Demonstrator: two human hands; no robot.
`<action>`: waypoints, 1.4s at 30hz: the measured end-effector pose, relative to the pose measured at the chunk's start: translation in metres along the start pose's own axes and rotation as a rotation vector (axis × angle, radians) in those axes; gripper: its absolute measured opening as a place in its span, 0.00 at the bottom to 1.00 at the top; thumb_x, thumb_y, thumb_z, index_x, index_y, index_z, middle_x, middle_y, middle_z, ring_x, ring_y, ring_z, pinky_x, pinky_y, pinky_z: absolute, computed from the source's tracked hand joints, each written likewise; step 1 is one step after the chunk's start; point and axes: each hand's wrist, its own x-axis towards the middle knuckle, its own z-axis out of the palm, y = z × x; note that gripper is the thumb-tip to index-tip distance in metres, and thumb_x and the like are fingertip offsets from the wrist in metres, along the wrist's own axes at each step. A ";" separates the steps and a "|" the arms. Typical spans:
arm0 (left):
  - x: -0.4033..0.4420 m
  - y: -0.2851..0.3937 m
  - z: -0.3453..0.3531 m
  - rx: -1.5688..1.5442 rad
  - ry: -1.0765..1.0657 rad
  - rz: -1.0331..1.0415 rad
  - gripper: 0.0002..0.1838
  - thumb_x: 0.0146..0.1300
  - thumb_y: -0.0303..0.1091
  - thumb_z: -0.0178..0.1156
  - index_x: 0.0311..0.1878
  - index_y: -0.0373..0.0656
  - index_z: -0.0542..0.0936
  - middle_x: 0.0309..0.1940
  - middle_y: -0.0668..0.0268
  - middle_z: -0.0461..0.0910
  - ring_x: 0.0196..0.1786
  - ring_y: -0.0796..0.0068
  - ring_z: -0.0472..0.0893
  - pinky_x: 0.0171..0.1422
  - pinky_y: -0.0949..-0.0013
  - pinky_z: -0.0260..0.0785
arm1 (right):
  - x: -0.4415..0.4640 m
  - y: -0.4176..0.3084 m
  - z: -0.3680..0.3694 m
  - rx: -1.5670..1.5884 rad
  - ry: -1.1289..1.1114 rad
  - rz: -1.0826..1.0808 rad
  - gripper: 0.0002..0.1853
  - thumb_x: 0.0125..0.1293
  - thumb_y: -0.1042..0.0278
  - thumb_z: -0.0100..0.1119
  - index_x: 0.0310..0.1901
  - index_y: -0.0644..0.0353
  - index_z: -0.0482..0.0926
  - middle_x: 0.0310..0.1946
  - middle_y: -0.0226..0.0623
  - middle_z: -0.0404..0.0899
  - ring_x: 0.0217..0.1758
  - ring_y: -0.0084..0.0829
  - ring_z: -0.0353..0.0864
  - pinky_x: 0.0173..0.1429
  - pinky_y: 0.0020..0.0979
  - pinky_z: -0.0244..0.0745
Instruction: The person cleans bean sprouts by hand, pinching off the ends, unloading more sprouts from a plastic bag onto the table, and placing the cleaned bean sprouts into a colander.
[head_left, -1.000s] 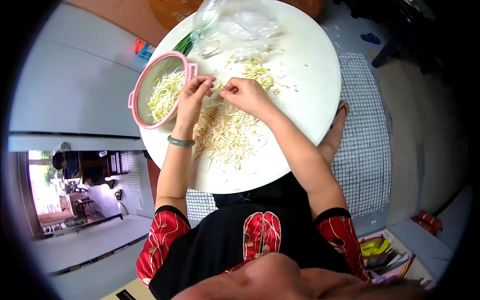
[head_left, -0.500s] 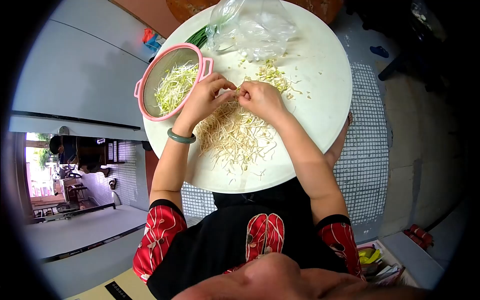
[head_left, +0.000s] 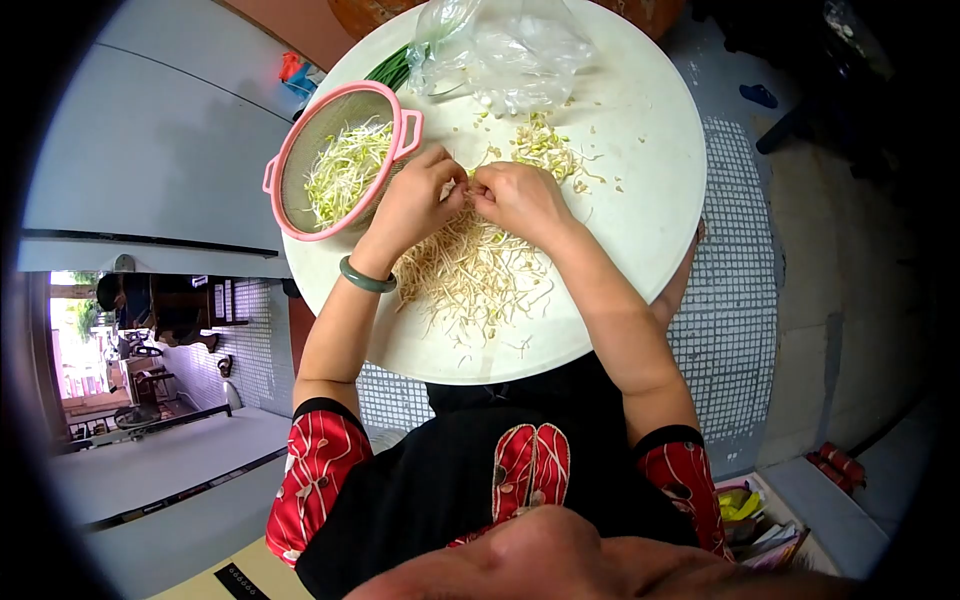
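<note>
Above a heap of thin, brownish sprout tails (head_left: 475, 285), my left hand (head_left: 418, 200) and my right hand (head_left: 520, 200) meet fingertip to fingertip. Both are closed in a pinch on a bean sprout, which the fingers mostly hide. A green bangle circles my left wrist. Left of that hand, a pink-rimmed mesh colander (head_left: 273, 180) leans tilted, holding pale bean sprouts (head_left: 350, 170) with yellow-green heads. A smaller pile of yellowish sprouts (head_left: 545, 148) lies just beyond my right hand.
A clear plastic bag (head_left: 510, 50) lies at the far side of the round white table (head_left: 650, 200), beside some green stalks (head_left: 390, 68). Loose bits are scattered near the bag. Tiled floor (head_left: 725, 300) shows to the right, with a dark slipper (head_left: 758, 96) farther off.
Both hands have shifted slightly left, and the left fingers have curled closer in. The fingertips are still together over the heap. The whole view has moved a little.
</note>
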 end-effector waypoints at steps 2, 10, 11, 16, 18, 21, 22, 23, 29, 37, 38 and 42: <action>0.000 -0.020 0.011 -0.272 0.101 -0.130 0.03 0.64 0.25 0.63 0.37 0.37 0.80 0.36 0.67 0.76 0.35 0.77 0.76 0.40 0.73 0.69 | 0.000 0.002 -0.003 0.041 -0.001 0.028 0.06 0.57 0.65 0.62 0.32 0.56 0.84 0.30 0.39 0.85 0.35 0.41 0.85 0.40 0.42 0.80; -0.018 -0.018 0.021 -0.487 0.045 -0.312 0.06 0.67 0.25 0.60 0.45 0.37 0.78 0.36 0.72 0.77 0.36 0.85 0.74 0.42 0.79 0.68 | 0.007 0.018 -0.017 0.862 0.024 0.381 0.11 0.65 0.61 0.65 0.36 0.61 0.83 0.24 0.28 0.79 0.26 0.21 0.76 0.30 0.25 0.70; -0.018 -0.012 0.022 -0.448 0.023 -0.314 0.06 0.66 0.25 0.60 0.45 0.37 0.78 0.36 0.72 0.77 0.36 0.85 0.74 0.42 0.78 0.68 | 0.009 0.021 -0.018 0.995 0.012 0.407 0.11 0.66 0.62 0.65 0.36 0.62 0.82 0.23 0.26 0.78 0.25 0.19 0.74 0.29 0.23 0.68; -0.028 -0.017 0.031 -0.337 0.197 -0.133 0.09 0.63 0.20 0.58 0.46 0.35 0.80 0.40 0.61 0.81 0.36 0.71 0.80 0.43 0.71 0.72 | 0.018 0.007 -0.031 1.200 0.029 0.483 0.10 0.67 0.64 0.64 0.35 0.62 0.79 0.23 0.24 0.74 0.25 0.16 0.70 0.33 0.20 0.67; -0.032 -0.022 0.029 -0.389 0.212 -0.166 0.10 0.62 0.18 0.56 0.47 0.35 0.79 0.40 0.59 0.82 0.38 0.68 0.82 0.45 0.69 0.74 | 0.031 -0.010 -0.039 1.122 0.003 0.473 0.10 0.68 0.64 0.63 0.34 0.62 0.79 0.23 0.25 0.74 0.25 0.17 0.70 0.33 0.20 0.67; -0.035 -0.043 0.036 -0.471 0.285 -0.119 0.13 0.61 0.17 0.52 0.48 0.34 0.79 0.41 0.59 0.82 0.41 0.68 0.83 0.49 0.68 0.75 | 0.062 -0.031 -0.041 0.985 -0.079 0.349 0.11 0.69 0.63 0.62 0.37 0.64 0.80 0.26 0.26 0.75 0.28 0.17 0.72 0.35 0.21 0.69; -0.035 -0.041 0.029 -0.519 0.273 -0.141 0.16 0.59 0.15 0.49 0.48 0.33 0.79 0.42 0.58 0.82 0.45 0.66 0.83 0.54 0.67 0.75 | 0.077 -0.037 -0.037 0.911 -0.121 0.294 0.12 0.69 0.63 0.61 0.41 0.66 0.80 0.27 0.26 0.76 0.29 0.18 0.73 0.36 0.21 0.70; -0.036 -0.044 0.028 -0.531 0.294 -0.136 0.17 0.59 0.15 0.48 0.49 0.34 0.79 0.42 0.57 0.82 0.46 0.65 0.83 0.54 0.65 0.75 | 0.098 -0.054 -0.030 0.902 -0.123 0.216 0.12 0.69 0.62 0.61 0.41 0.66 0.81 0.27 0.26 0.76 0.30 0.18 0.73 0.37 0.21 0.70; -0.039 -0.051 0.028 -0.477 0.362 -0.074 0.14 0.60 0.17 0.50 0.47 0.35 0.79 0.43 0.54 0.81 0.46 0.57 0.82 0.54 0.60 0.74 | 0.152 -0.092 0.039 -0.170 -0.231 -0.203 0.17 0.70 0.57 0.59 0.51 0.60 0.84 0.38 0.32 0.85 0.38 0.23 0.81 0.48 0.25 0.76; -0.039 -0.049 0.031 -0.577 0.372 -0.121 0.13 0.61 0.19 0.52 0.47 0.37 0.80 0.41 0.54 0.81 0.45 0.53 0.81 0.51 0.57 0.74 | 0.075 -0.021 -0.020 -0.030 -0.213 0.310 0.11 0.67 0.64 0.63 0.44 0.61 0.85 0.37 0.36 0.84 0.36 0.23 0.79 0.43 0.27 0.75; -0.038 -0.050 0.033 -0.562 0.386 -0.118 0.13 0.62 0.19 0.52 0.47 0.37 0.80 0.41 0.54 0.81 0.45 0.53 0.81 0.51 0.57 0.74 | 0.061 -0.007 -0.020 -0.043 -0.228 0.248 0.11 0.66 0.63 0.63 0.44 0.61 0.86 0.36 0.37 0.84 0.36 0.26 0.80 0.43 0.29 0.75; -0.037 -0.049 0.037 -0.538 0.407 -0.128 0.12 0.61 0.20 0.52 0.46 0.36 0.80 0.42 0.53 0.82 0.45 0.52 0.81 0.51 0.56 0.73 | 0.040 -0.014 -0.007 -0.082 -0.335 0.120 0.09 0.60 0.64 0.67 0.41 0.57 0.86 0.38 0.37 0.81 0.41 0.37 0.81 0.48 0.35 0.77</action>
